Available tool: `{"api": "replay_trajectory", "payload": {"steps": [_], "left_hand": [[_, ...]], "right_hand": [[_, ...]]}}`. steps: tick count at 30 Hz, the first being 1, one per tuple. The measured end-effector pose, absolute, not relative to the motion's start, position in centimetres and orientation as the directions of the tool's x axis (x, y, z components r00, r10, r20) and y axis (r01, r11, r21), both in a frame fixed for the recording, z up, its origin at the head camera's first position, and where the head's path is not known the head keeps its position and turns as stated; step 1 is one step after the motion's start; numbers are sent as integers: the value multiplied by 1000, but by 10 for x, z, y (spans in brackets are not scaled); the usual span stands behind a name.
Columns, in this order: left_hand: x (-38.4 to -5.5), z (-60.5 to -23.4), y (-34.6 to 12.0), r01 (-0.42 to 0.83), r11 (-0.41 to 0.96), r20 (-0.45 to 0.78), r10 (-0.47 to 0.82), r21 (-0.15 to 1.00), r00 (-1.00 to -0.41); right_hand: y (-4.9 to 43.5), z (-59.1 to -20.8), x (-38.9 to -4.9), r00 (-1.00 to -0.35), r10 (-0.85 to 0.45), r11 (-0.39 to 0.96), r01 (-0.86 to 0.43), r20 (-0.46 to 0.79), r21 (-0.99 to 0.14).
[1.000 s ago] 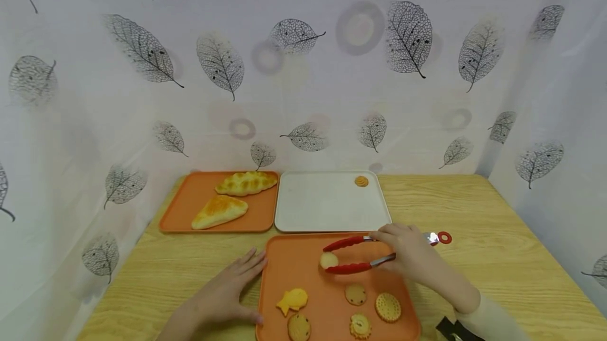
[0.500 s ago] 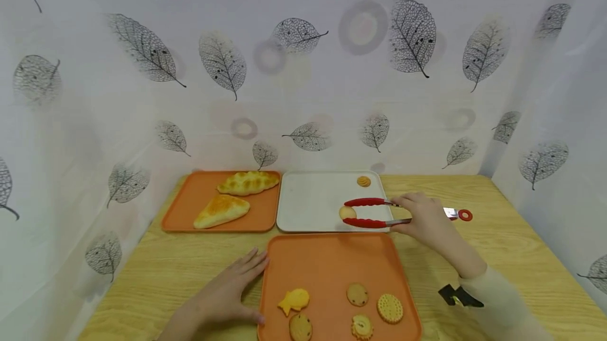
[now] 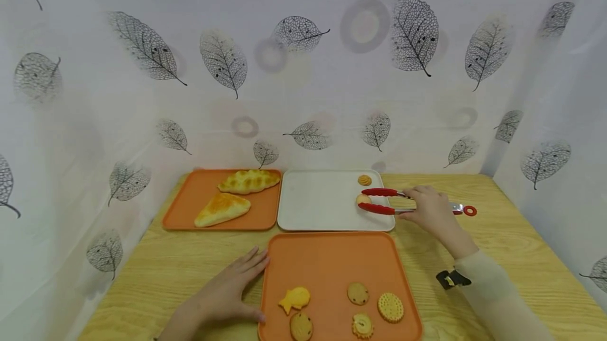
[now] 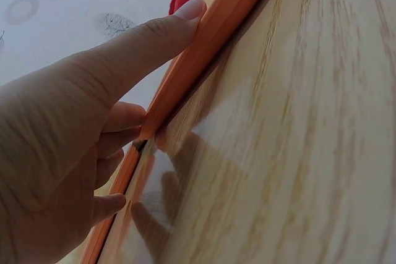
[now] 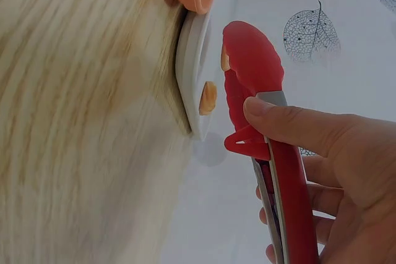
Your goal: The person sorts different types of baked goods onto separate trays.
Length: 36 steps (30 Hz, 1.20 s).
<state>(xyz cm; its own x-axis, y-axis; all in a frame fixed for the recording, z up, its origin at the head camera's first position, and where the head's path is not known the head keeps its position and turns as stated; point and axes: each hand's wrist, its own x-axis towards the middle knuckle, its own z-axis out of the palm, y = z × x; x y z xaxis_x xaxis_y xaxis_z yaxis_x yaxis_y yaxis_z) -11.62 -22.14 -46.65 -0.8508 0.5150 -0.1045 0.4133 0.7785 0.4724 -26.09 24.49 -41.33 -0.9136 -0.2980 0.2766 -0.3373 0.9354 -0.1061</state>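
Note:
My right hand [image 3: 433, 215] grips red-tipped metal tongs [image 3: 379, 209], thumb on one arm and fingers on the other. A small round pale biscuit [image 3: 362, 200] sits between the tong tips, over the right part of the white tray [image 3: 313, 201]. In the right wrist view the red tong heads [image 5: 250, 54] hide most of it. Just behind lies a swirled cookie [image 3: 364, 179]. My left hand [image 3: 225, 291] touches the left rim of the front orange tray [image 3: 327, 259] with straight fingers. The left wrist view shows its thumb [image 4: 190, 9] against that rim.
The front tray carries a fish-shaped biscuit [image 3: 295, 299], a large round cracker [image 3: 391, 307] and several other cookies. At back left, another orange tray [image 3: 185, 206] bears a braided bread [image 3: 248, 181] and a triangular pastry [image 3: 222, 209]. A leaf-print curtain [image 3: 303, 83] hangs behind the wooden table [image 3: 455, 193].
My right hand has carried the biscuit in the tongs from over the front orange tray, back and rightward over the white tray, near the swirled cookie. My left hand stays at the rim.

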Motion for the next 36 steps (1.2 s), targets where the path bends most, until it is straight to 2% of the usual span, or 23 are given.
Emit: {"api": "replay_trajectory", "payload": {"steps": [16, 23, 27, 36], "left_hand": [[-115, -468, -220, 423, 780, -102, 520, 460, -848], [-115, -467, -221, 414, 779, -110, 517, 472, -849], [-115, -468, -221, 413, 779, -107, 516, 472, -850], [-115, -468, -221, 420, 782, -94, 513, 461, -853]], "right_hand": [[255, -419, -271, -956, -240, 961, -259, 169, -101], [254, -414, -260, -957, -234, 956, -259, 171, -141], [246, -405, -247, -938, -265, 937, -305, 224, -168], [218, -395, -213, -861, -388, 878, -454, 330, -152]]}}
